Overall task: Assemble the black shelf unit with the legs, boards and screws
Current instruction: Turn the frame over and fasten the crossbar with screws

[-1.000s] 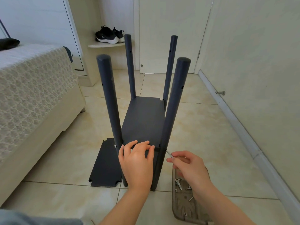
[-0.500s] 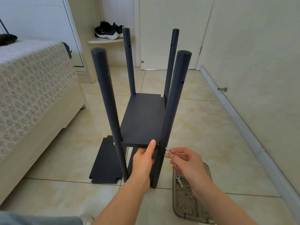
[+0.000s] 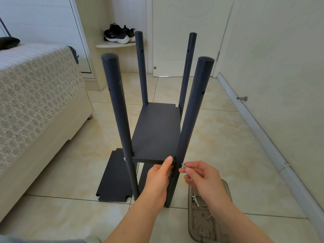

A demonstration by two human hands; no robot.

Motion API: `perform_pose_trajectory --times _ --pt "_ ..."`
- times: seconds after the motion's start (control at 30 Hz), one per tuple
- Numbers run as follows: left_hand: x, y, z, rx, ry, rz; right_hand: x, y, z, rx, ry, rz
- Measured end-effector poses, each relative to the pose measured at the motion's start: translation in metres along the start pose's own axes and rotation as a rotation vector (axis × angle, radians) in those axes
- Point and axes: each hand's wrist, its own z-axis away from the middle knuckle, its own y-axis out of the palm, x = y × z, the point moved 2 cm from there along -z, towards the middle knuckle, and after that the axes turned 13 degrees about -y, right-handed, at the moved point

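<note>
The black shelf unit stands upright on the tiled floor, several round legs rising around one mounted board [image 3: 156, 134]. My left hand [image 3: 158, 176] grips the board's near edge from below, thumb on its front right corner beside the near right leg [image 3: 190, 123]. My right hand [image 3: 201, 178] pinches a silver screw [image 3: 184, 166], its tip close to that leg at board height. A screw head shows in the near left leg [image 3: 121, 118] at the same height. Another black board [image 3: 114, 176] lies flat on the floor to the left.
A clear plastic tray [image 3: 226, 190] with several screws and a small wrench lies on the floor under my right wrist. A bed [image 3: 35, 102] fills the left side. The wall [image 3: 280, 67] and its baseboard run along the right. Black shoes [image 3: 117, 35] rest on a corner shelf behind.
My left hand slid from on top of the board's near edge to under it, with the thumb on the corner. The right hand brought the screw closer to the near right leg.
</note>
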Motion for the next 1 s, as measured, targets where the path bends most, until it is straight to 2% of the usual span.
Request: perform_pose_trajectory --times 0.17,0.5,1.0 --pt "0.0012 -0.0009 -0.0032 -0.007 -0.006 0.036 0.0004 0.0025 0.0012 0.017 -0.112 0.115" --pt "0.0013 0.0033 -0.0039 -0.015 0.010 0.069 -0.0023 0.0043 0.0017 0.002 -0.167 0.159" --pt "0.0011 0.0060 -0.0004 -0.051 0.004 0.145 -0.0018 0.0055 0.0008 0.012 -0.152 0.092"
